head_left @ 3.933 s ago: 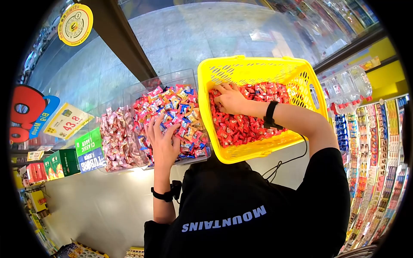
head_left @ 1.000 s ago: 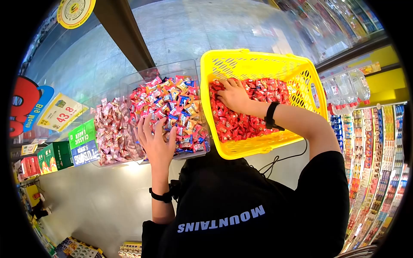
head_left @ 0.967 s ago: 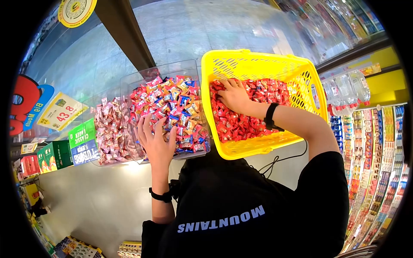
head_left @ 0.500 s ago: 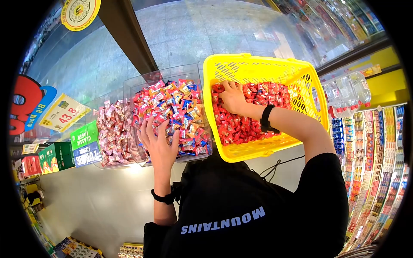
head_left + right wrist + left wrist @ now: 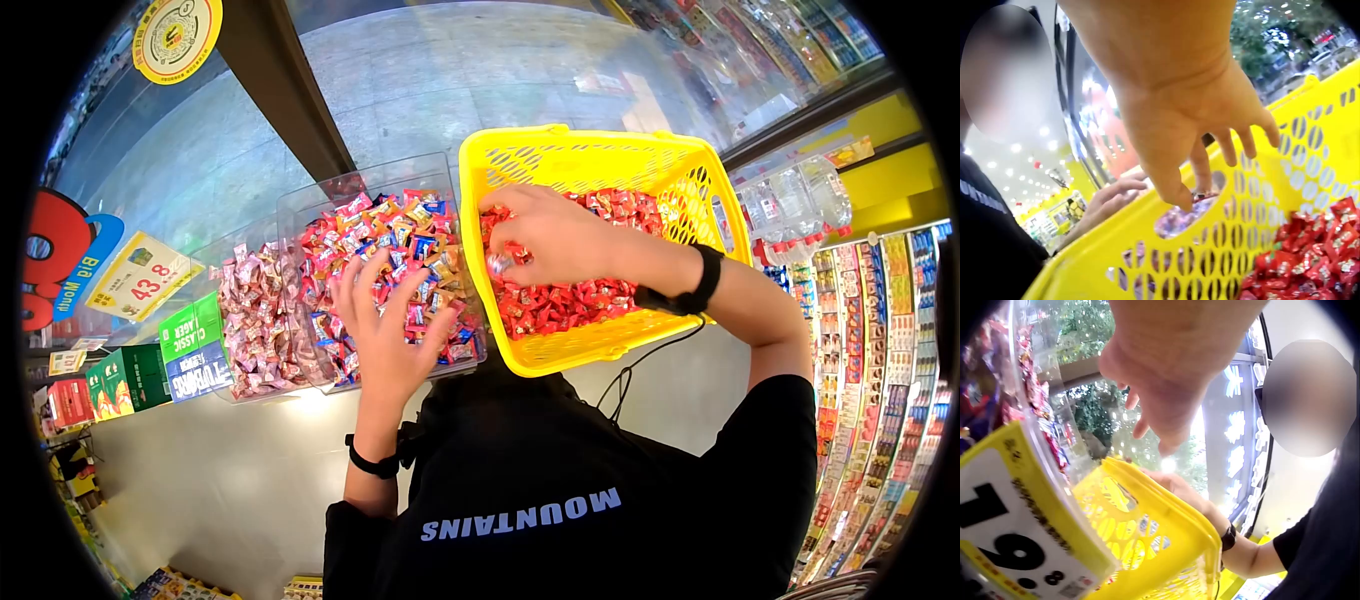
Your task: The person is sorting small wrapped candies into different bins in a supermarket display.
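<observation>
My right hand point(image 5: 555, 238) is raised over the near-left part of a yellow basket point(image 5: 605, 355), thumb and forefinger pinching a small wrapped candy point(image 5: 1201, 197). Below it lies a heap of red wrapped candies point(image 5: 575, 305). To the left, my left hand point(image 5: 385, 325) has its fingers spread over a clear bin of mixed red, blue and orange wrapped candies point(image 5: 425, 240). Its fingertips overlap the candies in the head view, and nothing shows in its grasp.
A second clear bin with pale pink wrapped candies point(image 5: 258, 320) stands at the left, beside beer boxes point(image 5: 195, 345) and a price card point(image 5: 145, 280). Water bottles point(image 5: 800, 205) stand right of the basket. A black cable point(image 5: 640, 370) hangs below it.
My right hand has risen from among the red candies and now pinches one candy. The left hand stays over the mixed candies, its fingers a little more spread.
</observation>
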A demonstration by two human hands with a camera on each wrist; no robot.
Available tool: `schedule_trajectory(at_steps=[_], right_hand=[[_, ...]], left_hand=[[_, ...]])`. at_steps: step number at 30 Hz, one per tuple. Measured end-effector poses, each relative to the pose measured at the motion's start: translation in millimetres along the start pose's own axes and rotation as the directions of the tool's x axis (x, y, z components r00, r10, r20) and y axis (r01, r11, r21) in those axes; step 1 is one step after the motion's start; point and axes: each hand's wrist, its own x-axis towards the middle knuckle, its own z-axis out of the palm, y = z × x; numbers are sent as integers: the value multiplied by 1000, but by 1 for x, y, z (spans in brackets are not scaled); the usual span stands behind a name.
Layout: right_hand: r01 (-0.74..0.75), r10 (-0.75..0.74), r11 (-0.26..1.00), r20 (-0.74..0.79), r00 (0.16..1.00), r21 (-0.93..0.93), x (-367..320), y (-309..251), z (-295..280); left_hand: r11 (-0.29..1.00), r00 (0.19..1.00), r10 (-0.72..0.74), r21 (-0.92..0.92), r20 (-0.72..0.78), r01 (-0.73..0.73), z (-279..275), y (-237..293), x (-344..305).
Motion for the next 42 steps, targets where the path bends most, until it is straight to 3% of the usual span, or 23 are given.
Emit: schedule_trajectory(at_steps=[2,5,6,15,18,21,23,27,28,32,35,38,42], right_hand=[[88,-91,996,-102,991,-30,-7,-28,-7],[145,-156,985,-120,980,-95,-15,-44,0],[133,-143,987,-131,981,-86,-18,-47,1],[141,-129,989,-213,968,40,-19,-35,12],[75,-21,969,-222,975,236,-7,-10,14],[-69,74,990,-33,997,121,8,43,26],[-90,90,996,7,996,-8,13,65,53],[-57,92,963,123,988,-262,7,85,108],[-5,59,968,206,977,-252,3,84,109],[-14,166,955,497,852,-295,4,76,87],[-71,245,955,631,736,-288,12,74,73],[-213,254,967,412,875,-142,15,83,89],[-72,130,940,154,980,-334,14,91,109]], left_hand=[[997,997,59,-50,40,-57,-4,20,12],[991,993,99,-95,69,-92,8,34,16],[991,994,112,-75,20,-110,15,33,15],[993,992,113,-18,57,-113,11,33,16],[996,995,84,12,-58,-83,2,19,17],[994,989,-35,94,-143,49,6,-9,4],[984,991,-81,147,-106,96,11,-24,-8],[962,987,-162,223,-7,159,26,-40,-31],[963,986,-169,213,4,164,27,-40,-31],[965,984,-180,198,12,174,26,-40,-30],[966,984,-179,190,16,173,28,-40,-28],[967,984,-179,189,18,173,27,-41,-26],[966,983,-184,187,22,177,27,-41,-25]])
